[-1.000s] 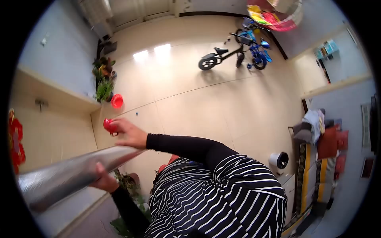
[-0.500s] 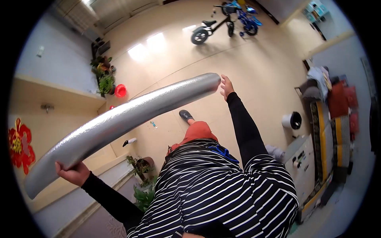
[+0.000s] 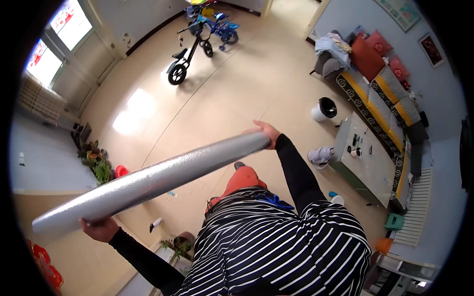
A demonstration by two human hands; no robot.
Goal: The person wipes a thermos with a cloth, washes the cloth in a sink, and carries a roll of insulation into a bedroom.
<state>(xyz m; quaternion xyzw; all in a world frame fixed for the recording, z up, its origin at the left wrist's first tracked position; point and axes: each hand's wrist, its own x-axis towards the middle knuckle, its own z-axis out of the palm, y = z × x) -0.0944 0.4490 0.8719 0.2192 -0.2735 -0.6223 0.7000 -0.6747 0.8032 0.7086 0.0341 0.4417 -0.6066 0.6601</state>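
Observation:
A long silver foil-like roll point(image 3: 153, 181) stretches in front of me, sloping up from lower left to right. My left hand point(image 3: 100, 229) grips its lower side near the left end, the fingers mostly hidden beneath or behind it. At the right end, my right hand point(image 3: 267, 133) is wrapped over the tip, with some fingers showing above it. The roll is held off the floor, in front of my striped shirt point(image 3: 276, 241).
A balance bike point(image 3: 186, 60) and a blue child's bike point(image 3: 224, 33) stand on the tiled floor ahead. To the right are a lined bin point(image 3: 324, 109), a low table point(image 3: 368, 160) and a sofa point(image 3: 368, 93). Potted plants point(image 3: 101, 168) line the left wall.
My view has turned to the right. The roll looks straighter. My right hand, earlier with fingers spread at the roll's end, now closes around that end. My left hand keeps its hold.

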